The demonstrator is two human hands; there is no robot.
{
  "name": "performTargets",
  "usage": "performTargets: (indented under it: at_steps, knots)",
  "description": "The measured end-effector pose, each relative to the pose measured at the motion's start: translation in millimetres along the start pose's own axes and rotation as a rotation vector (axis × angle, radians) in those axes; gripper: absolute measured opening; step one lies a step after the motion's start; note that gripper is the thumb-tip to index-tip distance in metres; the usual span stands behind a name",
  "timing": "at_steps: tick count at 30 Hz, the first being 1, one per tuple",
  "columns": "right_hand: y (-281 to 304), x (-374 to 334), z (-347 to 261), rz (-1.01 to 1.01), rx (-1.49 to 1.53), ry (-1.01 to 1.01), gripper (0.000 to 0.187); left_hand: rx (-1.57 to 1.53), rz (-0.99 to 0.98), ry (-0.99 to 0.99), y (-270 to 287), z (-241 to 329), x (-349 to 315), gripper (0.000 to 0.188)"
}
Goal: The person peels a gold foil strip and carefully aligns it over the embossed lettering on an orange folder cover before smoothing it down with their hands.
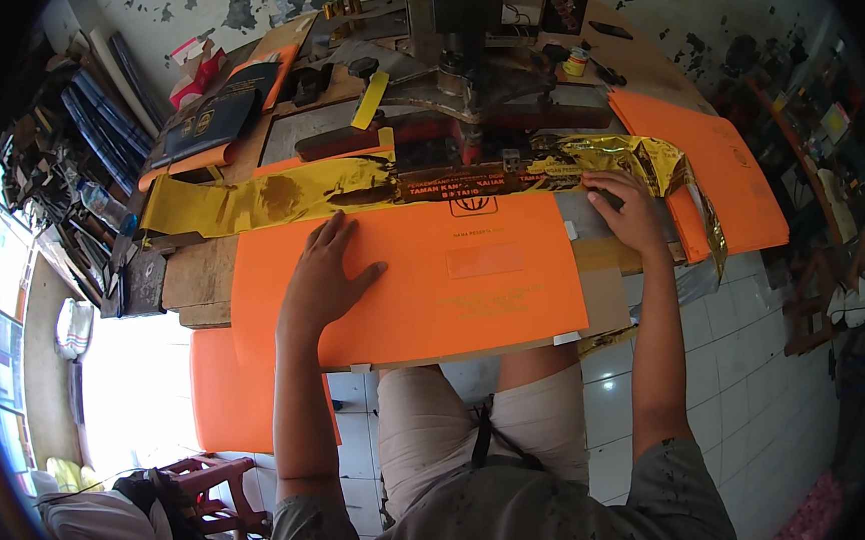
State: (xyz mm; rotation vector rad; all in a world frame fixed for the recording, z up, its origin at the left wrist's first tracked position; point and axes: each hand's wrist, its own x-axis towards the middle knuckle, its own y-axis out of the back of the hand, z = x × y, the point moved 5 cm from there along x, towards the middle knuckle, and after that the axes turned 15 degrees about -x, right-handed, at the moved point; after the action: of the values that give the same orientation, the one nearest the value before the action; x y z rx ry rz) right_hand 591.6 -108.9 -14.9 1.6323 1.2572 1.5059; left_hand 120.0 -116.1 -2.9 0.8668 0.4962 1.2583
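An orange cover sheet [405,302] with gold print lies on a board at the front of the bench. My left hand [325,282] rests flat on its left half, fingers spread and holding nothing. A crumpled strip of gold foil [267,198] stretches across the sheet's far edge, under the dark metal press [466,102]. Used patches in the foil show printed shapes through it. My right hand [629,206] is at the foil's near edge, right of the press, its fingers curled on the foil; the grip is partly hidden.
More orange sheets [738,188] are stacked at the right, under the foil's trailing end. Another orange stack [250,388] sits lower left. Dark covers [216,115] lie at the back left. A red stool [217,486] stands lower left, and a small jar [575,61] at the back.
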Motion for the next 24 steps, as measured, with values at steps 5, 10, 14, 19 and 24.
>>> performTargets:
  at_steps: [5, 10, 14, 19, 24]
  knots:
    - [-0.7, 0.4, 2.7, -0.012, -0.005, -0.010, 0.027, 0.008, -0.013, -0.002, -1.7, 0.5, 2.2, 0.078]
    - [-4.2, 1.5, 7.6, -0.010, 0.028, -0.003, 0.028, -0.005, -0.014, 0.001, -1.6, 4.5, 2.0, 0.077]
    - [-6.0, 2.0, 8.9, 0.006, 0.015, 0.022, 0.028, -0.032, -0.008, 0.003, -1.8, 3.4, 1.8, 0.077]
    - [-4.3, 4.2, 6.7, 0.010, 0.017, 0.034, 0.028, -0.002, 0.002, -0.002, 0.1, 2.8, 1.5, 0.076]
    - [-4.0, 0.3, 5.7, 0.000, 0.028, 0.017, 0.028, -0.046, -0.004, 0.016, -0.5, 6.5, -0.2, 0.078]
